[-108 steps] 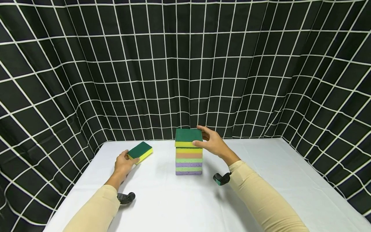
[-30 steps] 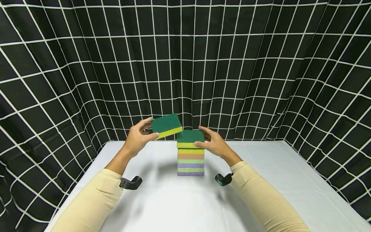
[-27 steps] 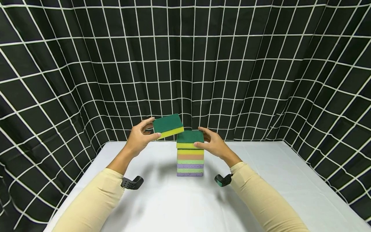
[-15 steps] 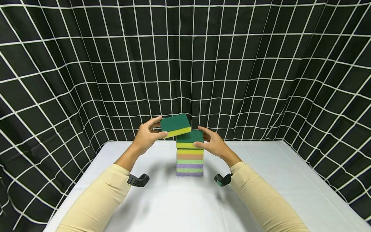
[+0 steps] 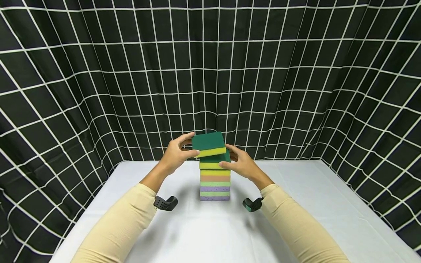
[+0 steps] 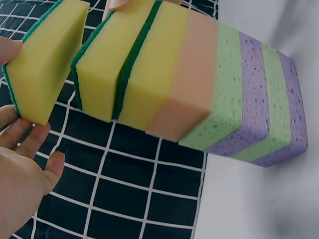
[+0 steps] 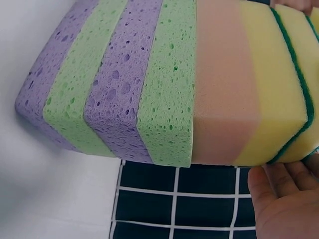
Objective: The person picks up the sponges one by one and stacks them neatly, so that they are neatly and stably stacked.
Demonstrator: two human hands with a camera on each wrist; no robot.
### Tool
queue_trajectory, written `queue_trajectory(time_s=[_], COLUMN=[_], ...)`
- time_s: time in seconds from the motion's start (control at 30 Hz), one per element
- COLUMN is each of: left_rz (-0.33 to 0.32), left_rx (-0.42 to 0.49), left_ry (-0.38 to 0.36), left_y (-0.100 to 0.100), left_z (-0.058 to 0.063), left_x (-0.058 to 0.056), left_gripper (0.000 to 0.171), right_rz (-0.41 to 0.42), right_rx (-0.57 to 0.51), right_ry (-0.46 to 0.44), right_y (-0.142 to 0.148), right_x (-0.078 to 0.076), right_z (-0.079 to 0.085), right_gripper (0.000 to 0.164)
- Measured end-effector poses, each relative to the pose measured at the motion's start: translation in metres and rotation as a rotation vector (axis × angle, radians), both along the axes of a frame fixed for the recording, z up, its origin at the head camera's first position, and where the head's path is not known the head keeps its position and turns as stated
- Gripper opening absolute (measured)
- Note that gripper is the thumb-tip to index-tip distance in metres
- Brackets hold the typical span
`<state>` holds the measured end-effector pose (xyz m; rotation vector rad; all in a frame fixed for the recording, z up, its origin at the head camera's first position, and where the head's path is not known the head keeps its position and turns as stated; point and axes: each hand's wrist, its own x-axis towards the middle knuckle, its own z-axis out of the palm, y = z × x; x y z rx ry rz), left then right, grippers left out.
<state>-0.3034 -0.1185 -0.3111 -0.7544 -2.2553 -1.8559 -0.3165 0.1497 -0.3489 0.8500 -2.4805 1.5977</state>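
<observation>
My left hand (image 5: 175, 155) pinches a scouring sponge (image 5: 208, 140), green pad up and yellow foam below, slightly turned above the stack. A gap separates it from the stack in the left wrist view, where the yellow underside of this sponge (image 6: 47, 62) shows. Beneath it, another green-and-yellow sponge (image 5: 210, 165) tops the stack, and my right hand (image 5: 242, 163) holds this one with thumb in front and fingers behind. Lower down come a yellow layer with a green pad, an orange layer (image 7: 224, 84), and alternating green and purple porous sponges (image 7: 112, 89).
The stack stands upright on a white tablecloth (image 5: 286, 204). Black cloth with a white grid (image 5: 256, 84) hangs behind and at both sides. Dark wrist-worn devices (image 5: 166, 203) sit under both forearms.
My left hand has lifted its sponge from the table at left, carried it right and, most recently, lowered it slightly over the stack. The right hand has stayed at the top sponge.
</observation>
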Motion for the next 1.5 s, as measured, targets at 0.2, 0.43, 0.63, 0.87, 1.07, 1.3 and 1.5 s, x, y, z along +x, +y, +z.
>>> queue_trajectory(time_s=[0.2,0.43,0.63,0.87,1.07,1.3,1.5], left_rz=[-0.021,-0.044,-0.031,-0.018,-0.01,-0.004,-0.006], left_rx=[-0.018,-0.049,-0.056,-0.049,-0.043,-0.059,-0.079], left_ry=[-0.016,-0.021,-0.007,-0.005,-0.01,-0.015,-0.005], left_y=[0.007,0.015,0.018,0.02,0.022,0.021,0.021], left_z=[0.0,-0.001,-0.004,-0.006,-0.007,-0.009,-0.009], left_x=[-0.001,-0.001,-0.004,-0.005,-0.005,-0.006,-0.009], left_gripper=[0.069,0.07,0.068,0.068,0.068,0.068,0.067], right_rz=[0.008,0.013,0.006,-0.006,-0.011,-0.009,-0.008], right_rx=[0.011,-0.002,-0.019,-0.027,-0.039,-0.04,-0.042], right_ry=[0.0,-0.019,-0.009,-0.007,0.001,-0.011,-0.017], right_y=[-0.005,-0.005,-0.001,0.0,-0.001,-0.001,-0.001], right_x=[0.019,0.017,0.0,-0.001,0.0,-0.001,0.001], right_z=[0.019,0.016,0.0,-0.002,-0.002,-0.004,-0.001], right_gripper=[0.074,0.071,0.072,0.073,0.072,0.077,0.075])
